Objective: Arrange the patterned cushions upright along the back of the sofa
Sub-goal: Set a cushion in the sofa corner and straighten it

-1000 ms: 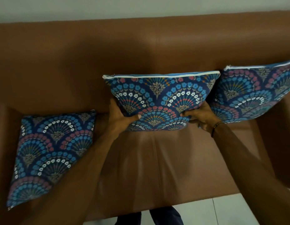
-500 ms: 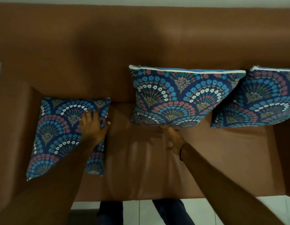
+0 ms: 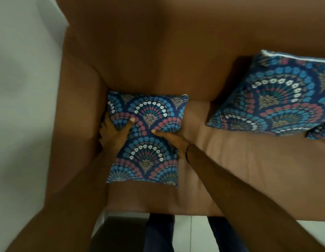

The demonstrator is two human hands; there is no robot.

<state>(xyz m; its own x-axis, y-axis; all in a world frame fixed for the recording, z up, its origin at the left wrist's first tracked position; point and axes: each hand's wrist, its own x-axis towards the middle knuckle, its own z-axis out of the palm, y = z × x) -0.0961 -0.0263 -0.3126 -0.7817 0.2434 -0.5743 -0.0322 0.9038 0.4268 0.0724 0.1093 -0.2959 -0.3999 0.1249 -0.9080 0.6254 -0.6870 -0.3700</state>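
A blue patterned cushion (image 3: 147, 142) lies flat on the seat at the left end of the brown sofa (image 3: 158, 51), beside the left armrest. My left hand (image 3: 114, 133) grips its left edge, thumb on top. My right hand (image 3: 174, 140) grips its right edge, thumb on the pattern. A second patterned cushion (image 3: 278, 99) stands upright against the sofa back at the right. The corner of a third cushion (image 3: 319, 132) shows at the right frame edge.
The left armrest (image 3: 76, 115) rises close beside the held cushion. A white wall (image 3: 21, 88) is left of the sofa. Bare seat (image 3: 230, 170) lies between the cushions. My legs and a white tiled floor (image 3: 198, 233) show below the seat front.
Both hands left the middle cushion, which stays upright. The view swung left. My left hand went from resting on the flat cushion to gripping its edge, and my right hand joined it.
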